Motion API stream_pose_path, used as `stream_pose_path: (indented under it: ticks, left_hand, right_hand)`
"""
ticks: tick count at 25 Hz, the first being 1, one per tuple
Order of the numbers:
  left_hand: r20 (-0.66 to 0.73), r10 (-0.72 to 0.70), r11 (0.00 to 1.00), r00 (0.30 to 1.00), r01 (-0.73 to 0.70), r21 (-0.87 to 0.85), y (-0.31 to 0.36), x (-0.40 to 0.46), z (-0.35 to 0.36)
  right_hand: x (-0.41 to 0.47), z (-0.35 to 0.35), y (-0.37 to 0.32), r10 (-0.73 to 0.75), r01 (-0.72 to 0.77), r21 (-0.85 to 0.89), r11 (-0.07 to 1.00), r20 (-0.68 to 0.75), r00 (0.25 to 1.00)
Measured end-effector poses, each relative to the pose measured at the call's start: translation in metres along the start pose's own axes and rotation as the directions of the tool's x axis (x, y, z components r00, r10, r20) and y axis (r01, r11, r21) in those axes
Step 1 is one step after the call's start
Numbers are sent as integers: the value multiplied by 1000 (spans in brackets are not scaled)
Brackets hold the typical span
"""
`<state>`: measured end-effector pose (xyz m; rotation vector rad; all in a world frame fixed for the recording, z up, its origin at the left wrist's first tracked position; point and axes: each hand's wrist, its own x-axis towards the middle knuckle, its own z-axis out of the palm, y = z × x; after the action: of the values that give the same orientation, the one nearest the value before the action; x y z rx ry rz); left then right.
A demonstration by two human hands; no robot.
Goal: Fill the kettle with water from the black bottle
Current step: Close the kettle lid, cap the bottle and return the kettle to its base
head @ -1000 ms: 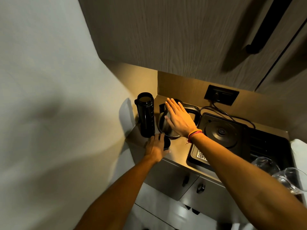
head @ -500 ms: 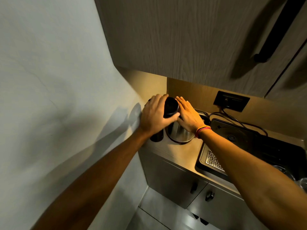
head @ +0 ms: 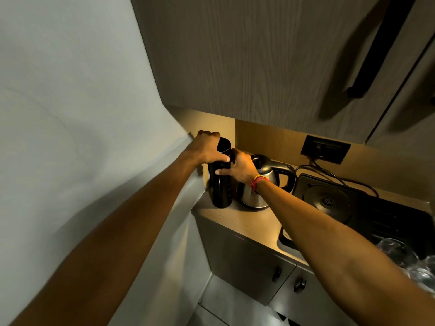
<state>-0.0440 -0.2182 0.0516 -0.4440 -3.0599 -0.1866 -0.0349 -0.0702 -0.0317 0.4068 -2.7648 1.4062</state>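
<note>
We see both hands wrapped round the tall black bottle (head: 220, 184) — left hand (head: 207, 148) on its cap, right hand (head: 241, 167) beside the rounded steel kettle (head: 259, 184).

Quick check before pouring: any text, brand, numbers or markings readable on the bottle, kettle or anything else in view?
No readable text anywhere.
Bottle: a column of pale marks down its side, too small and blurred to read.
Kettle: no visible label.
Socket: nothing legible.
Hotplate: only a round centre emblem, no words.
</note>
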Motion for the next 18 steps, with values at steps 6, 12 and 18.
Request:
stream_pose_path:
  ticks: [6,12,18]
  left_hand:
    - [310,241,954,919,-166,-250,4,-5,-34]
    - [-284,214,949,935,-268,-168,58,-12,6]
    - [210,88,992,974,-67,-107,93,-7,102]
  right_hand:
    - [-1,-4,-4,3,-3,4,1000,42,999]
    - [-24,-46,41,-181,206,-587,783,103,978]
    - [-51,-69,84,-46,136,-685,716,149,988]
